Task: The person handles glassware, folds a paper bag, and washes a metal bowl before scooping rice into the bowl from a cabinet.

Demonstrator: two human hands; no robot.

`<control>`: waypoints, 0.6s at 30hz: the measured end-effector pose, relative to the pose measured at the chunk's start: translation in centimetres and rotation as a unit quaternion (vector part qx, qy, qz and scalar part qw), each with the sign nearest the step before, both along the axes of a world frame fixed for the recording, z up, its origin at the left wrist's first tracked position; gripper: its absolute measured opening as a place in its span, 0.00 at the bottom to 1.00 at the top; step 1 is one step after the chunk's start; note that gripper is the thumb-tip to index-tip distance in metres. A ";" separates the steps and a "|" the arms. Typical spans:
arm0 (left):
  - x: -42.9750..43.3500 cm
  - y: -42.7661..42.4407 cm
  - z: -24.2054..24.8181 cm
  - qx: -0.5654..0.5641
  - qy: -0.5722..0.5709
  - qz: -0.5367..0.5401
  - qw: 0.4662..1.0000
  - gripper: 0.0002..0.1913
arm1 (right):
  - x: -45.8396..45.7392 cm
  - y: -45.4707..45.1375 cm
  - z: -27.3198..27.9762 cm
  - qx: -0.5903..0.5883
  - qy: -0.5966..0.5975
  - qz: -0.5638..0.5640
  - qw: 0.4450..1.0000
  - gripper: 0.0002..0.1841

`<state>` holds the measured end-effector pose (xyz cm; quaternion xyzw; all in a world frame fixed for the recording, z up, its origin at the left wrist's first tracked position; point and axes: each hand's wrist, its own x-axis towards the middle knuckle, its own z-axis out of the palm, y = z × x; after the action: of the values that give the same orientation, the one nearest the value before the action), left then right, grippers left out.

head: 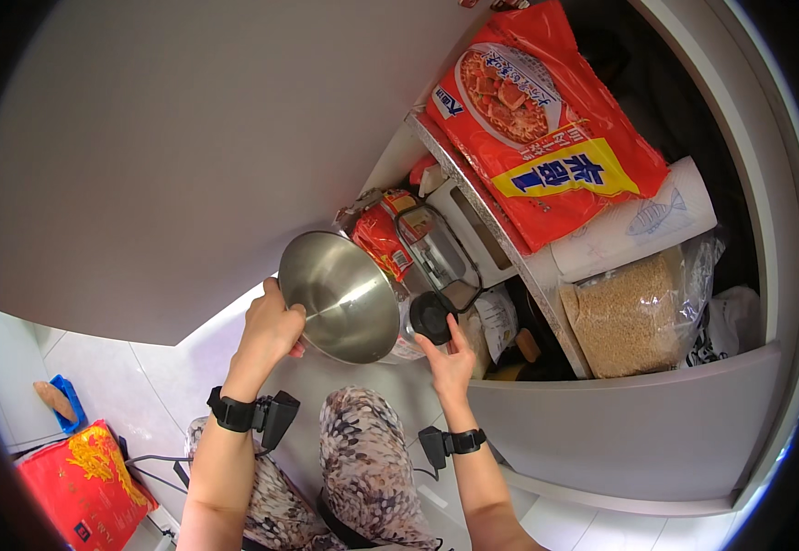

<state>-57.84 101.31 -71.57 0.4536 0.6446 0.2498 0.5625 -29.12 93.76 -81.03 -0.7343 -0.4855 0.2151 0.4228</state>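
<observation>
My left hand (272, 320) grips the rim of a stainless steel bowl (334, 289), its thumb over the inside edge. The bowl is tilted in front of the open cabinet, and I see nothing in it. My right hand (451, 358) has its thumb and fingers against the edge of a round black lid (431, 317). A clear jar (405, 344) seems to sit under that lid, mostly hidden by the bowl. Just beyond the lid stands a clear box with a black rim (440, 251). Red food packets (380, 237) lie beside it.
A shelf edge (509, 220) crosses the cabinet. Above it are a red noodle bag (544, 131), a paper towel roll (637, 220) and a bag of tan grains (626, 317). The cabinet door (165, 172) stands open at left. A red bag (89, 489) lies at lower left.
</observation>
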 end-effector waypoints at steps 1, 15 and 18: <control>0.0 0.0 0.0 -0.002 0.003 -0.001 1.000 0.21 | 0.2 -0.3 -0.4 0.008 0.031 -0.013 0.999 0.39; -0.5 -0.2 -0.2 0.012 0.026 0.010 1.000 0.21 | 2.5 -0.1 -4.6 -0.085 0.059 -0.039 0.994 0.40; -0.6 -0.3 -0.1 0.011 0.033 0.007 0.999 0.21 | 2.2 0.3 -4.1 -0.128 0.058 -0.049 0.989 0.42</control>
<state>-58.40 101.05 -71.71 0.4628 0.6634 0.2455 0.5342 -26.90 94.06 -85.18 -0.7916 -0.3925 0.2963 0.3627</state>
